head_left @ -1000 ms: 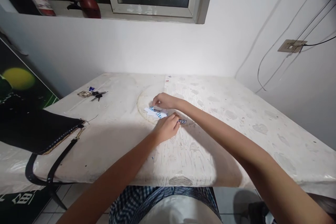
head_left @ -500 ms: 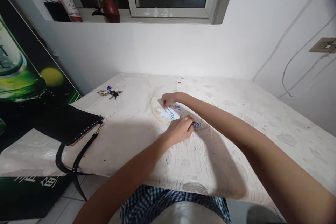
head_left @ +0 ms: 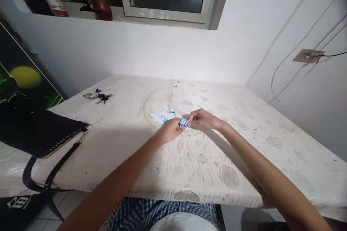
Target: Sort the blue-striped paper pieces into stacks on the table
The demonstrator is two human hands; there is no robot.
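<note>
My left hand [head_left: 170, 130] is closed on one side of a small white paper piece with blue print [head_left: 184, 123], just above the table. Thumb and fingers of my right hand [head_left: 202, 119] pinch its other side. Whether it is one folded piece or several stacked together, I cannot tell. Beyond my left hand lie several loose white paper pieces with blue print [head_left: 168, 114], inside a faint round stain on the tablecloth [head_left: 130, 140].
A black bag [head_left: 46, 130] with a strap lies at the left table edge. Keys [head_left: 104, 97] are on the table farther back. Bottles [head_left: 101, 1] stand on the window sill. Cables hang from a wall socket [head_left: 309, 56] at right.
My right hand has come back from the loose pieces to meet my left hand, and both now grip the blue-printed paper piece. The view has shifted to the right.
</note>
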